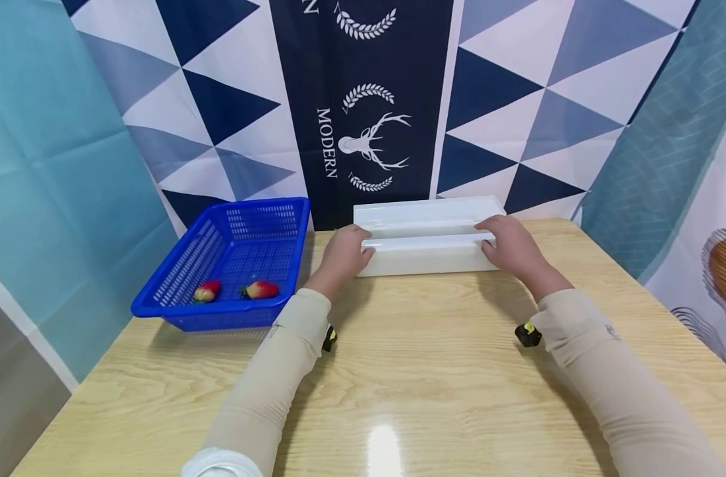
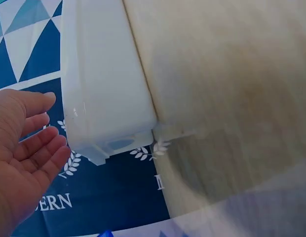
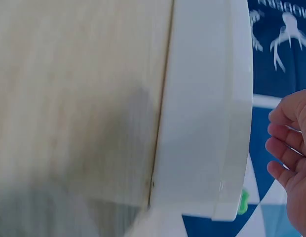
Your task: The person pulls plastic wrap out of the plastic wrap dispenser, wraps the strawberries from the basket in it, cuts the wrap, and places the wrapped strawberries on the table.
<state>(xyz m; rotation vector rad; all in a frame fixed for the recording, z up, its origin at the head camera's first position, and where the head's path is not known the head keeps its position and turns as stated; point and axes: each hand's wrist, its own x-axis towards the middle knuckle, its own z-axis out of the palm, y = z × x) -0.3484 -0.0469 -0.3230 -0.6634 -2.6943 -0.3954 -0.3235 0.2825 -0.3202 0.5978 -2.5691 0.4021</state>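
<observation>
A long white plastic box (image 1: pixel 428 258) stands at the back of the table, with a raised white panel (image 1: pixel 422 211) along its far side. My left hand (image 1: pixel 344 255) is at its left end and my right hand (image 1: pixel 512 248) at its right end. In the left wrist view the loosely bent fingers (image 2: pixel 42 148) show a small gap from the box (image 2: pixel 106 74). The right wrist view likewise shows relaxed fingers (image 3: pixel 286 148) just apart from the box (image 3: pixel 202 108). Neither hand grips anything; the box's inside is mostly hidden.
On the left stands a blue plastic basket (image 1: pixel 220 318) with two strawberries, one (image 1: pixel 207 291) beside the other (image 1: pixel 260 289). A patterned cloth (image 1: pixel 363 86) hangs behind the box. A small green piece (image 3: pixel 243 201) shows at the box's edge. The wooden table (image 1: pixel 422 358) extends in front.
</observation>
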